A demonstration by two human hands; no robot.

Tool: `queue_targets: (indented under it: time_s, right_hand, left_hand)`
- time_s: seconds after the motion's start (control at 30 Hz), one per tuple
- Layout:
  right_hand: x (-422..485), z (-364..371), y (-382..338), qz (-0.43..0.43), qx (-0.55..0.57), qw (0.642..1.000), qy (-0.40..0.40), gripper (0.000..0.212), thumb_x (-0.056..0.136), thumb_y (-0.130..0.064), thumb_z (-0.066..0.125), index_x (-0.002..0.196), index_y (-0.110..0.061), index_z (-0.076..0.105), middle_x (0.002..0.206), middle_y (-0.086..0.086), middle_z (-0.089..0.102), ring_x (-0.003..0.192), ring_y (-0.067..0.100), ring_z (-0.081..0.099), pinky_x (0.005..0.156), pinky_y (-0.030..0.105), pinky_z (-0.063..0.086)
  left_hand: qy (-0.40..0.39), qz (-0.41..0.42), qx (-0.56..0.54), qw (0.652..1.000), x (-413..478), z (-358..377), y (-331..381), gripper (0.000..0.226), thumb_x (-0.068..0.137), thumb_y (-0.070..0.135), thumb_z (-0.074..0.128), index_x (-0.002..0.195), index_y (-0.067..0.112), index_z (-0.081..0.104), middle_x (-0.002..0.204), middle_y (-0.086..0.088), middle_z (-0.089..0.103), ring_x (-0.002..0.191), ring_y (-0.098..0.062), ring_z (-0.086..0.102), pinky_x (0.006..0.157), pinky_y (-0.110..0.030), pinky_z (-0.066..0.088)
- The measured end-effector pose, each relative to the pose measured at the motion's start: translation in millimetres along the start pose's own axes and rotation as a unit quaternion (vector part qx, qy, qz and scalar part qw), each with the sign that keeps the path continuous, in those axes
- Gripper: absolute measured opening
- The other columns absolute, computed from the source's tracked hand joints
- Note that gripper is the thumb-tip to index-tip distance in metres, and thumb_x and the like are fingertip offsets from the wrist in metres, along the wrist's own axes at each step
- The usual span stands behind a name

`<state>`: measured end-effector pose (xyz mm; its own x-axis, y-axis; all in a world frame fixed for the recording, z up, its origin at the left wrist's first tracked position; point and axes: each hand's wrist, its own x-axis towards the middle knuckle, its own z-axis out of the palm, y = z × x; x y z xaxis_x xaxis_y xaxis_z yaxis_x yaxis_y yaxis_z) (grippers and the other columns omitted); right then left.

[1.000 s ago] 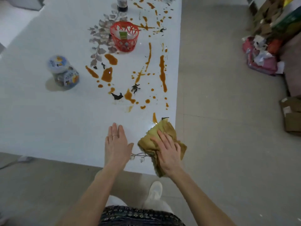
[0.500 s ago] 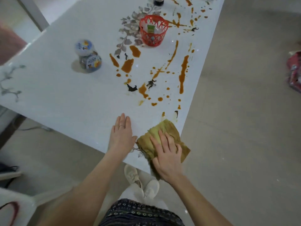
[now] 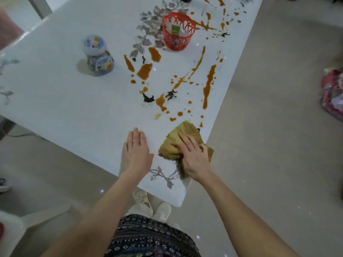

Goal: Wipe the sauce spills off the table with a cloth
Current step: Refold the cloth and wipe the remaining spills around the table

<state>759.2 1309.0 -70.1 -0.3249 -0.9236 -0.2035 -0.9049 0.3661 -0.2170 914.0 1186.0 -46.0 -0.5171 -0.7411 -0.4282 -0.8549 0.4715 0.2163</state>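
A crumpled yellow-brown cloth (image 3: 182, 133) lies near the white table's (image 3: 65, 101) right front corner. My right hand (image 3: 193, 154) presses flat on it with spread, straight fingers. My left hand (image 3: 136, 151) rests flat on the bare tabletop just left of the cloth, fingers together. Orange-brown sauce spills (image 3: 208, 86) streak and dot the table beyond the cloth, with larger blobs (image 3: 144, 71) further left. Dark scraps (image 3: 148, 98) lie among the drops.
A red mesh basket (image 3: 178, 32) stands at the far middle amid the spills. A lidded jar (image 3: 98, 56) stands to the left. The table's right edge runs just beside the cloth, above a tiled floor. A pink bag (image 3: 332, 93) lies on the floor at right.
Both hands stay in place on the table with the cloth under the right hand. The view has shifted, so the table corner and my shoes now show below.
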Motion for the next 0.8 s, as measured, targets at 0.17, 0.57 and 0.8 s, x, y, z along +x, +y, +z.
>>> queue_targets:
  time_s: [0.17, 0.57, 0.8]
  right_hand:
    - [31.3, -13.6, 6.4, 0.118, 0.016, 0.993, 0.004, 0.061, 0.089, -0.006, 0.037, 0.144, -0.034, 0.033, 0.162, -0.010, 0.003, 0.147, 0.013, 0.002, 0.110, 0.043, 0.016]
    - [49.2, -10.7, 16.0, 0.024, -0.029, 0.999, 0.030, 0.056, 0.085, -0.023, 0.028, 0.137, -0.039, 0.039, 0.154, -0.004, 0.035, 0.135, 0.020, 0.032, 0.091, 0.045, 0.031]
    - [6.1, 5.9, 14.9, -0.165, -0.062, 0.983, 0.044, 0.052, 0.088, -0.023, 0.050, 0.138, -0.037, 0.050, 0.151, -0.002, 0.042, 0.130, 0.025, 0.044, 0.083, 0.039, 0.031]
  left_hand:
    - [-0.006, -0.002, -0.007, 1.000, -2.7, -5.1, 2.5, 0.078, 0.098, 0.033, 0.041, 0.147, 0.002, -0.011, 0.155, -0.014, -0.020, 0.144, -0.029, -0.015, 0.119, -0.041, 0.003]
    - [0.005, -0.004, -0.034, 0.999, -0.8, -8.3, -0.6, 0.077, 0.097, 0.031, 0.044, 0.148, 0.008, -0.009, 0.156, -0.008, -0.020, 0.144, -0.024, -0.016, 0.119, -0.039, 0.005]
    - [0.049, -0.029, -0.102, 0.993, -2.8, -1.4, 0.2, 0.076, 0.095, 0.026, 0.050, 0.150, 0.012, -0.001, 0.158, -0.003, -0.012, 0.145, -0.019, -0.009, 0.119, -0.035, 0.005]
